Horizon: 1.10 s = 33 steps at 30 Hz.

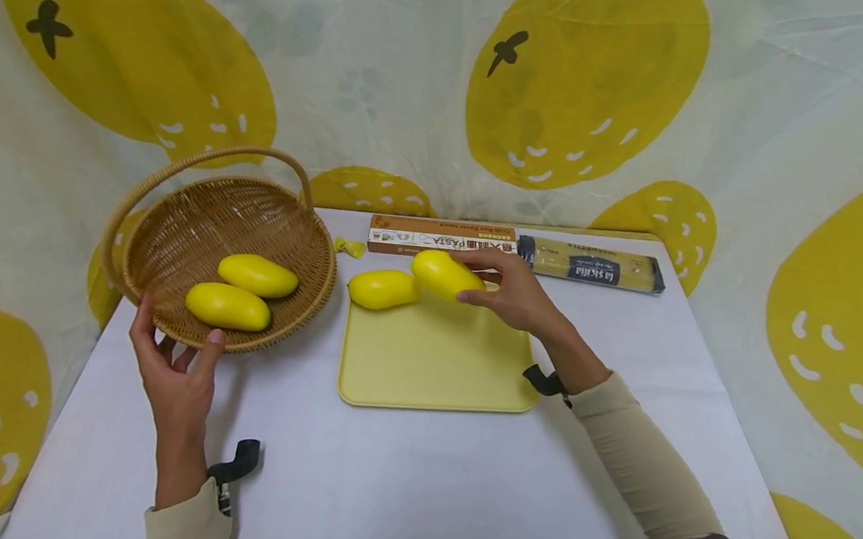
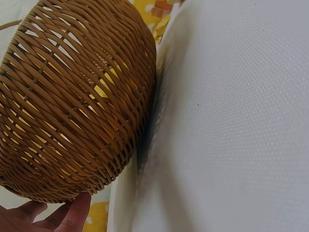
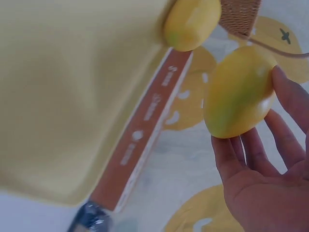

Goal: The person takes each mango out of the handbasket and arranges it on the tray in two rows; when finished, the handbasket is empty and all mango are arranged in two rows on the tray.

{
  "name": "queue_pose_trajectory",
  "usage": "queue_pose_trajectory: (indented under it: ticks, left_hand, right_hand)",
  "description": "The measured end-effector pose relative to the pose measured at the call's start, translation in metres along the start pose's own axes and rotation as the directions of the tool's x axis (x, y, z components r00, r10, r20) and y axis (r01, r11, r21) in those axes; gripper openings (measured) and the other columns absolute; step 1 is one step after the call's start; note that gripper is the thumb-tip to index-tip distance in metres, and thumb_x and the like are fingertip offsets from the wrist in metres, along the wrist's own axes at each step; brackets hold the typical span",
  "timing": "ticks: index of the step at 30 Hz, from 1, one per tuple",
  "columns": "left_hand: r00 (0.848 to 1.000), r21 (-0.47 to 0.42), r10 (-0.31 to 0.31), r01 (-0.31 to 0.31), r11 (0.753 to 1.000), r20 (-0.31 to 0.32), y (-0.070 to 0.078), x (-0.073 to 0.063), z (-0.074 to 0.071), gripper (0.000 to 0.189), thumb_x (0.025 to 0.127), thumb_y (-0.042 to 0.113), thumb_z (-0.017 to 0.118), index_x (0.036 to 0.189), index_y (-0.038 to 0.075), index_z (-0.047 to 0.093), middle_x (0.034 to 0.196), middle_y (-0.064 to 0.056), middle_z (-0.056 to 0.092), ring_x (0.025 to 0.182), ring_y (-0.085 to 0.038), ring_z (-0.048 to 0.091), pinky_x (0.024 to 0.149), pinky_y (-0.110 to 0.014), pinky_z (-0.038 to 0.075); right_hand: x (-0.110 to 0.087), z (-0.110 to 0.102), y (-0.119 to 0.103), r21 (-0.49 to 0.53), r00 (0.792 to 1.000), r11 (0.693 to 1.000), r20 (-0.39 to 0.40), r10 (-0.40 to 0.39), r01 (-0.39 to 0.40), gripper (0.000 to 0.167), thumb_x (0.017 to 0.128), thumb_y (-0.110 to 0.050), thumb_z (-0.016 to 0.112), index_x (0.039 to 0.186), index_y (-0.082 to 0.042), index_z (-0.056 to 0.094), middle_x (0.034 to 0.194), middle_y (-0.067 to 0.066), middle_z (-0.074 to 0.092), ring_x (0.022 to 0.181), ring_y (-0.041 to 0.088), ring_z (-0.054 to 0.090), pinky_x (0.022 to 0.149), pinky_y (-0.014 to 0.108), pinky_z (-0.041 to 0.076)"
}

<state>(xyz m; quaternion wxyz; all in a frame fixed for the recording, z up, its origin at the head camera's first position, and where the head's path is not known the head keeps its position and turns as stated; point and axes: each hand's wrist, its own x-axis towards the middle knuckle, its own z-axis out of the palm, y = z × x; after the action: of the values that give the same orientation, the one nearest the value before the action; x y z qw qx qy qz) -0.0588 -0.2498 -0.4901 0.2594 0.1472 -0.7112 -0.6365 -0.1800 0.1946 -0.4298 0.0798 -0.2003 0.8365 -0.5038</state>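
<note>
My right hand (image 1: 504,289) holds a yellow mango (image 1: 443,274) above the back of a pale yellow tray (image 1: 431,370). In the right wrist view, thumb and fingers pinch this mango (image 3: 240,92) from one side. A second mango (image 1: 383,289) lies at the tray's back left corner. On the left, my left hand (image 1: 176,383) grips the near rim of a round wicker basket (image 1: 224,205) with a tall handle. The basket is tilted toward me, and two mangoes (image 1: 257,276) lie inside it. In the left wrist view, the fingertips touch the basket's woven side (image 2: 77,106).
Behind the tray lie a brown and white pasta box (image 1: 440,233) and a bag of spaghetti (image 1: 592,264). A small yellow wrapped piece (image 1: 350,247) sits by the basket. A white cloth (image 1: 432,487) covers the table, with a fruit-patterned curtain (image 1: 388,72) behind.
</note>
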Motion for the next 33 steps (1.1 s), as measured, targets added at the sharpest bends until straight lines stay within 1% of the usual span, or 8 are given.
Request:
queue_pose_trajectory:
  ticks: [2,6,11,16,20,26,28,33]
  left_hand:
    - [1.0,-0.001,0.006,-0.006,1.0,0.0,0.0,0.0,0.0,0.092,0.092,0.001,0.078,0.166,0.028,0.031,0.172,0.0,0.03,0.145,-0.029,0.043,0.115,-0.028,0.049]
    - [1.0,0.011,0.012,-0.012,1.0,0.0,0.001,0.0,0.0,0.092,0.092,0.002,0.078,0.166,0.028,0.03,0.172,0.0,0.03,0.144,-0.028,0.043,0.116,-0.029,0.049]
    - [1.0,0.017,0.013,-0.013,1.0,-0.001,0.001,0.0,0.0,0.091,0.093,0.003,0.078,0.166,0.027,0.03,0.172,-0.001,0.03,0.144,-0.028,0.044,0.114,-0.026,0.049]
    - [1.0,0.026,0.019,-0.019,0.999,-0.002,0.002,-0.001,0.001,0.091,0.093,0.002,0.077,0.167,0.027,0.03,0.172,-0.001,0.03,0.143,-0.028,0.044,0.111,-0.023,0.05]
    - [1.0,0.029,0.017,-0.016,0.999,-0.002,0.003,-0.002,0.002,0.091,0.093,0.003,0.077,0.167,0.027,0.03,0.172,-0.001,0.03,0.143,-0.029,0.044,0.112,-0.024,0.049]
    - [1.0,0.039,0.019,-0.018,0.999,-0.006,0.004,-0.001,0.002,0.091,0.093,0.002,0.077,0.167,0.027,0.029,0.172,-0.001,0.03,0.143,-0.029,0.044,0.113,-0.025,0.05]
    - [1.0,0.039,0.018,-0.018,0.999,-0.007,0.005,-0.002,0.003,0.091,0.093,0.002,0.077,0.167,0.027,0.029,0.172,-0.002,0.03,0.143,-0.029,0.044,0.112,-0.025,0.05]
    - [1.0,0.032,0.026,-0.026,0.999,-0.002,0.008,-0.003,0.004,0.091,0.093,0.002,0.077,0.167,0.026,0.03,0.172,-0.003,0.03,0.143,-0.03,0.044,0.111,-0.023,0.049]
  right_hand:
    - [-0.002,-0.004,0.008,-0.019,1.0,1.0,0.021,0.018,-0.018,0.06,0.09,-0.006,0.083,0.146,-0.016,0.066,0.151,0.007,0.063,0.134,0.032,0.063,0.114,0.049,0.052]
    - [-0.005,-0.01,0.024,-0.037,0.998,0.999,0.05,0.04,-0.038,0.059,0.09,-0.003,0.083,0.146,-0.013,0.066,0.154,0.008,0.06,0.136,0.035,0.062,0.115,0.05,0.052]
    - [-0.007,-0.015,0.041,-0.079,0.995,0.995,0.072,0.062,-0.056,0.058,0.089,-0.004,0.084,0.144,-0.01,0.067,0.149,0.013,0.062,0.134,0.037,0.063,0.114,0.052,0.052]
    - [-0.007,-0.019,0.053,-0.136,0.994,0.99,0.091,0.055,-0.042,0.058,0.089,-0.004,0.085,0.144,-0.011,0.067,0.146,0.013,0.065,0.132,0.036,0.064,0.113,0.053,0.052]
    - [-0.006,-0.02,0.058,-0.167,0.994,0.985,0.095,0.049,-0.033,0.058,0.088,-0.002,0.085,0.143,-0.011,0.068,0.145,0.013,0.065,0.132,0.035,0.064,0.114,0.053,0.052]
    - [-0.004,-0.019,0.059,-0.184,0.997,0.983,0.072,0.039,-0.026,0.058,0.087,0.001,0.085,0.142,-0.009,0.068,0.146,0.015,0.065,0.135,0.037,0.06,0.116,0.054,0.049]
    - [-0.004,-0.018,0.059,-0.19,0.997,0.981,0.062,0.045,-0.032,0.058,0.087,0.001,0.084,0.142,-0.009,0.068,0.147,0.015,0.064,0.138,0.037,0.058,0.119,0.054,0.047]
    - [-0.004,-0.017,0.054,-0.193,0.998,0.98,0.038,0.051,-0.043,0.06,0.088,-0.001,0.085,0.144,-0.012,0.067,0.153,0.01,0.06,0.149,0.033,0.05,0.124,0.052,0.041]
